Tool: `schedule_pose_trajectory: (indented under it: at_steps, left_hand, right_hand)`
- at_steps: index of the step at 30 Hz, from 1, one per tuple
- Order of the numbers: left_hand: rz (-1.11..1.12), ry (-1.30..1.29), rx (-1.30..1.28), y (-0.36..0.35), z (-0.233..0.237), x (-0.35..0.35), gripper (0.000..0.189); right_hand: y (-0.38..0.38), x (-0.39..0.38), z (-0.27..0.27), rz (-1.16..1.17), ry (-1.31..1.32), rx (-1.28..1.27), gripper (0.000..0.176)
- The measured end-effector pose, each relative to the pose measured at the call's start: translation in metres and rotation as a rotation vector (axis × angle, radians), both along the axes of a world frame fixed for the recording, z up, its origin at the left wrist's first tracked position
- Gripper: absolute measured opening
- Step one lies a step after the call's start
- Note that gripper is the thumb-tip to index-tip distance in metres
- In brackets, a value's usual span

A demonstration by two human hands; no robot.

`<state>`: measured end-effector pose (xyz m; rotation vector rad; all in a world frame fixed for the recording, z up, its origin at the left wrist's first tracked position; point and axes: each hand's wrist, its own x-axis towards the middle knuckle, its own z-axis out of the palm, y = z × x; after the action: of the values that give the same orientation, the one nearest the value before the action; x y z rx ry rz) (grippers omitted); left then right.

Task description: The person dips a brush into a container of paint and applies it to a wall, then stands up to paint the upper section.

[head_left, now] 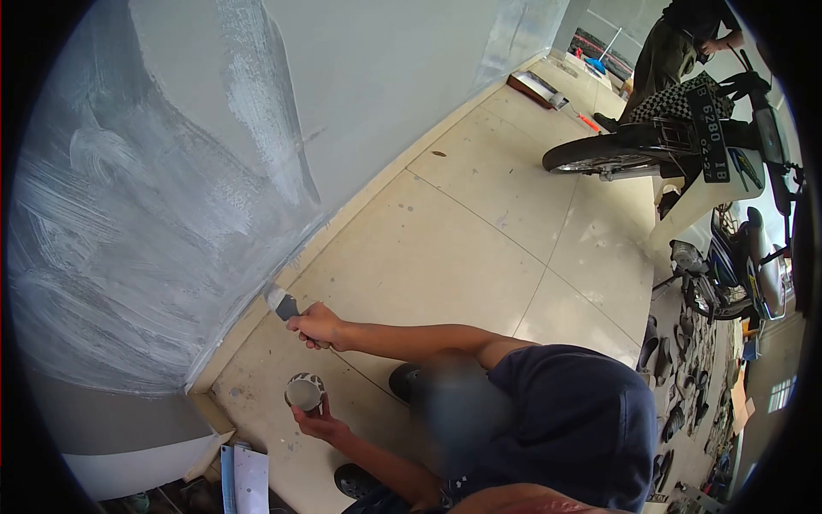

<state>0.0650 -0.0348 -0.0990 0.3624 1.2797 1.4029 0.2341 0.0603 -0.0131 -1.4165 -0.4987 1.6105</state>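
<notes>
A paintbrush (286, 307) with a dark ferrule and pale, paint-covered bristles is gripped in my right hand (318, 326). Its bristle tips are right at the low edge of the grey wall (248, 206), beside the cream baseboard (321, 244). Whitish brush strokes streak the wall's surface. Closer to me, my left hand (321, 422) holds a small patterned cup (306, 394) from below, its fingers curled around the side. The inside of the cup looks pale grey.
Beige floor tiles (479, 231) carry small spots. Parked motorcycles (659, 146) stand at the right, near a person (664, 56). A paint tray (535, 90) and an orange-handled tool (588, 122) lie by the far wall. Several sandals (664, 360) line the right side.
</notes>
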Motion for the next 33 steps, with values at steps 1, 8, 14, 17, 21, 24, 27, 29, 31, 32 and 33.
schedule_pose_trajectory:
  at_steps: [1,8,14,17,21,24,27,29,31,32,33]
  left_hand:
    - [-0.005,0.002,-0.002,0.000,0.002,0.000,0.064]
    - [0.007,0.038,-0.007,0.002,0.005,0.000,0.064]
    - [0.003,0.025,-0.007,0.002,0.002,-0.003,0.063]
    - [-0.005,0.017,-0.009,0.001,0.000,-0.004,0.063]
    - [0.003,0.010,-0.001,0.000,0.001,-0.001,0.063]
    - [0.002,0.010,0.000,-0.001,0.003,0.001,0.064]
    - [-0.001,0.042,0.004,0.000,0.007,0.002,0.065]
    - [-0.001,0.042,0.003,-0.001,0.007,0.002,0.065]
    - [0.004,0.045,0.003,-0.001,0.009,0.001,0.065]
    - [0.020,0.046,0.000,-0.001,0.009,0.001,0.065]
    - [0.033,0.044,-0.005,-0.002,0.010,0.003,0.065]
  right_hand:
    - [0.000,0.000,0.002,0.001,-0.001,-0.003,0.022]
    - [0.003,0.005,0.000,0.048,-0.024,0.017,0.020]
    - [-0.003,0.006,0.006,0.063,-0.021,0.012,0.019]
    - [-0.005,0.006,0.002,0.066,-0.009,0.009,0.020]
    - [-0.005,0.006,0.001,0.087,0.001,-0.014,0.021]
    - [-0.003,0.004,-0.005,0.110,0.068,-0.026,0.021]
    - [-0.006,0.002,-0.002,0.089,0.098,-0.023,0.021]
    - [-0.007,0.002,0.000,0.119,0.112,-0.044,0.023]
    - [-0.006,0.001,-0.008,0.120,0.105,-0.039,0.024]
    - [-0.005,0.000,-0.011,0.118,0.101,-0.036,0.025]
    - [-0.005,-0.002,-0.012,0.118,0.088,-0.032,0.025]
